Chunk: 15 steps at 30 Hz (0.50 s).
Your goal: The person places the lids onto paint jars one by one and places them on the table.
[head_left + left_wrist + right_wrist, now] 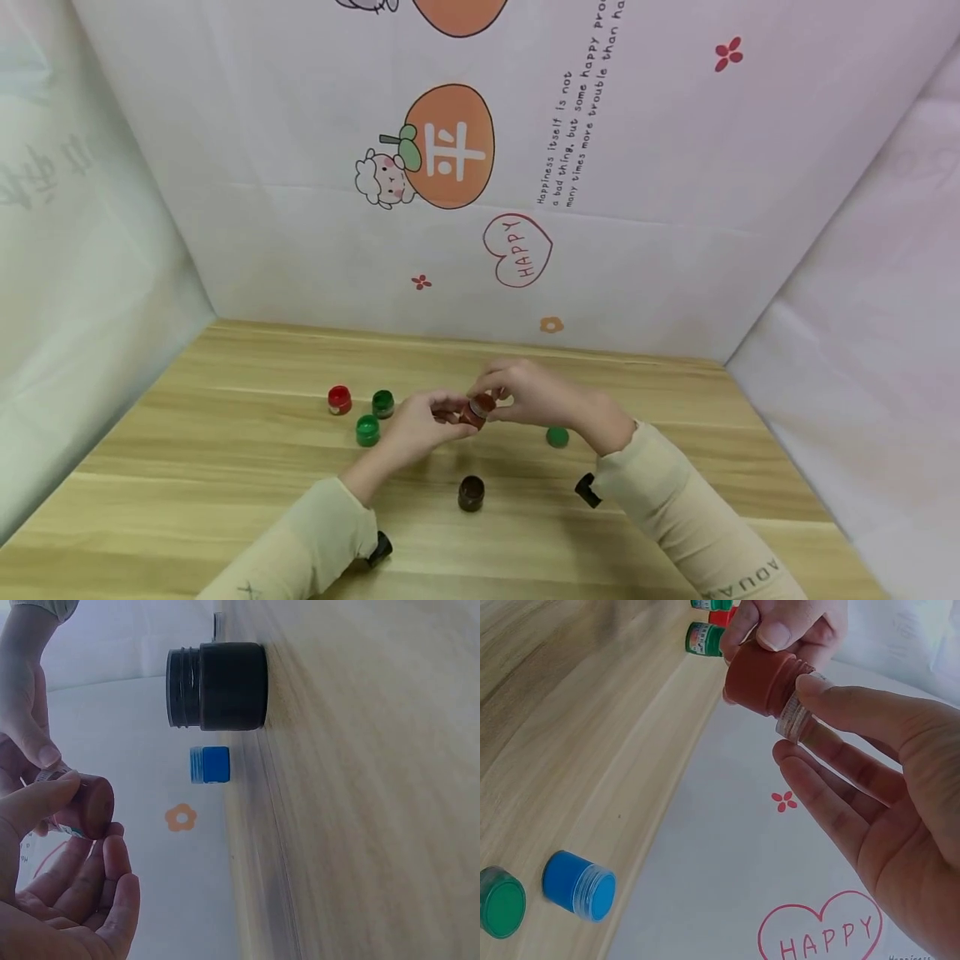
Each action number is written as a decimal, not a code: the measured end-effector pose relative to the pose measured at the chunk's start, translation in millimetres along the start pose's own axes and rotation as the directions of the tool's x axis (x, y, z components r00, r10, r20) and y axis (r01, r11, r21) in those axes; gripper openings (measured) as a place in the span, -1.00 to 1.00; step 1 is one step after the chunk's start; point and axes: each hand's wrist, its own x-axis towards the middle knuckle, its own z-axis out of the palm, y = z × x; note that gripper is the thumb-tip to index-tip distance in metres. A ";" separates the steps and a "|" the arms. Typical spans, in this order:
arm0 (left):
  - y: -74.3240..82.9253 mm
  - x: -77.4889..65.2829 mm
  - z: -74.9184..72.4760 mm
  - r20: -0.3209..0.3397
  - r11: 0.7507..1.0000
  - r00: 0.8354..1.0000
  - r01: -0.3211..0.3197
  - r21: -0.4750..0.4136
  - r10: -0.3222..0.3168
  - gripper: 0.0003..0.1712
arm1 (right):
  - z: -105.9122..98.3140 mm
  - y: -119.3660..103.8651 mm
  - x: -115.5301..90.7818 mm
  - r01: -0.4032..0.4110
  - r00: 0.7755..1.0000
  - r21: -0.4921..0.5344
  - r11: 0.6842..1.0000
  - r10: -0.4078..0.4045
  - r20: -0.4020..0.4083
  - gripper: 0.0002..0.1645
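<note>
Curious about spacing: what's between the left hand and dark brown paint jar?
The head view shows bare wooden tabletop between left hand and dark brown paint jar.

smooth plastic jar [759, 679], held, w/ ribbed clear plastic lid [790, 720]; wood-grain tabletop [187, 500] shows soft sheen; sleeves [667, 492] are matt cloth; creased backdrop [652, 275] is matt, cloth v. ppr unclear.

White backdrop [637, 158] seen across upper frame; cartoon sheep [385, 181] and orange fruit [450, 146] printed at upper centre, red-outlined heart [517, 252] below, red flower [728, 54] at upper right; wood-grain tabletop [187, 475] shown at bottom.
</note>
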 end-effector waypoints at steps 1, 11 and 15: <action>0.3 0.8 0.2 0.002 1.000 1.000 -0.002 -0.001 0.002 -0.59 | -0.5 0.1 -0.1 0.004 1.000 0.002 1.000 -0.004 -0.003 -0.70; 3.2 0.9 -0.5 0.008 0.999 1.000 -0.012 -0.040 0.013 -0.60 | -2.7 -3.4 2.3 0.003 1.000 -0.016 1.000 -0.003 0.017 -0.72; 3.8 -3.5 -1.4 0.013 0.999 1.000 -0.020 -0.045 0.021 -0.59 | -1.4 -7.1 4.0 -0.007 0.999 -0.028 1.000 0.009 0.036 -0.75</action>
